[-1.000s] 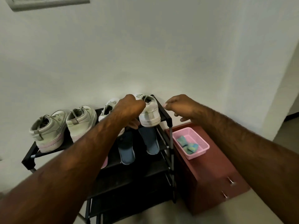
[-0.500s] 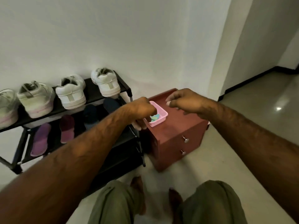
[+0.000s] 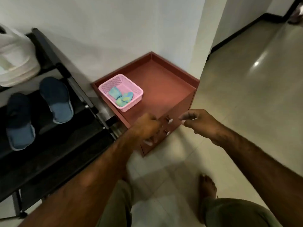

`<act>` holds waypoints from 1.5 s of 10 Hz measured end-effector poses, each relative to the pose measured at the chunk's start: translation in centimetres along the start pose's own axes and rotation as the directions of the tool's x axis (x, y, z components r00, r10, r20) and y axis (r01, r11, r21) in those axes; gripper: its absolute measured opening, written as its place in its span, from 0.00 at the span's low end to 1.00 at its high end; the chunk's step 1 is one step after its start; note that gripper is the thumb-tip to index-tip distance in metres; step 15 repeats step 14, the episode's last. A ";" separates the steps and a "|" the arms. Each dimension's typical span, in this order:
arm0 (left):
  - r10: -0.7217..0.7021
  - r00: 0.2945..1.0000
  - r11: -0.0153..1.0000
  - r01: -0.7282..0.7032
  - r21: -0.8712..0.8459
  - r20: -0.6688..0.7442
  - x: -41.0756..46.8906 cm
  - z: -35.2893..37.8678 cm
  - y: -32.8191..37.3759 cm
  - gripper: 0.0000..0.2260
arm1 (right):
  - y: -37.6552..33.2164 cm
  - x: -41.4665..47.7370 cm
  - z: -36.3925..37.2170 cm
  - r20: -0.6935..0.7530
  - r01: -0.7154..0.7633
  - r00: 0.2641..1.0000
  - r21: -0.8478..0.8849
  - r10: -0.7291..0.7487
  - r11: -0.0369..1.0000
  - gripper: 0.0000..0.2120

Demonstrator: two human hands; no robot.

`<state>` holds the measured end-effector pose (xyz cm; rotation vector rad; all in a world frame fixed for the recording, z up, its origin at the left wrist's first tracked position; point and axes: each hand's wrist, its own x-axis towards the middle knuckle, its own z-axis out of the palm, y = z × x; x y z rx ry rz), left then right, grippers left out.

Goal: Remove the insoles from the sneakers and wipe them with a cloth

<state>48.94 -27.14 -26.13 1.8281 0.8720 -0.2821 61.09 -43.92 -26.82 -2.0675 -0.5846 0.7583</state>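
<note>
You've got 1 white sneaker [image 3: 14, 59] in frame, 2 blue slippers [image 3: 56, 99] [image 3: 19, 122], 1 black shoe rack [image 3: 49, 51], 1 red cabinet [image 3: 164, 89] with 2 drawer knobs [image 3: 169, 120] [image 3: 167, 132], and 1 pink basket [image 3: 131, 106]. The cloth [image 3: 121, 97] in it could be 1 piece or 2, can't tell. Your 2 hands: left hand [image 3: 146, 128], right hand [image 3: 201, 123]. 1 bare foot [image 3: 207, 185].

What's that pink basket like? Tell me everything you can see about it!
The pink plastic basket is a small, shallow rectangle with mesh walls full of tiny holes. It sits upright on the reddish-brown wooden cabinet, at the corner of the top nearest the black shoe rack. Inside lies a crumpled turquoise-and-green cloth. Nothing else touches it.
</note>
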 end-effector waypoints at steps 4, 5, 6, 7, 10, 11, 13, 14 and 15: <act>-0.017 0.996 0.996 0.010 -0.088 -0.084 15.5 6.7 -5.9 0.07 | 12.5 13.4 6.4 -0.067 -0.131 0.988 0.132 0.141 0.983 0.13; -0.026 0.998 0.997 0.022 -0.075 -0.051 17.3 7.9 -7.4 0.09 | 14.4 14.4 7.6 -0.082 -0.180 0.978 0.157 0.194 0.971 0.13; -0.028 0.999 0.999 0.027 -0.034 -0.019 18.6 8.5 -7.8 0.11 | 15.1 15.5 8.4 -0.064 -0.205 0.974 0.168 0.219 0.964 0.12; -0.001 1.000 1.000 0.001 -0.015 0.016 19.0 8.4 -7.4 0.12 | 14.2 16.1 8.8 -0.053 -0.183 0.979 0.205 0.198 0.961 0.12; 0.130 0.990 0.986 -0.136 -0.094 -0.059 17.9 7.0 -7.9 0.13 | 11.5 17.1 11.2 -0.121 -0.057 0.990 0.144 0.075 0.988 0.11; 0.156 0.986 0.980 -0.161 -0.119 -0.054 17.2 6.4 -8.4 0.11 | 10.9 17.0 11.6 -0.205 -0.041 0.976 0.143 0.070 0.989 0.09; 0.204 0.974 0.975 -0.211 -0.069 -0.096 14.8 5.7 -9.3 0.07 | 9.5 16.1 11.5 -0.189 -0.052 0.979 0.107 0.072 0.993 0.10; 0.214 0.969 0.974 -0.221 -0.048 -0.120 12.7 5.5 -10.0 0.08 | 8.9 14.5 11.6 -0.173 -0.031 0.984 0.080 0.045 0.996 0.10; 0.214 0.969 0.974 -0.221 -0.048 -0.120 12.7 5.5 -10.0 0.08 | 8.9 14.5 11.6 -0.173 -0.031 0.984 0.080 0.045 0.996 0.10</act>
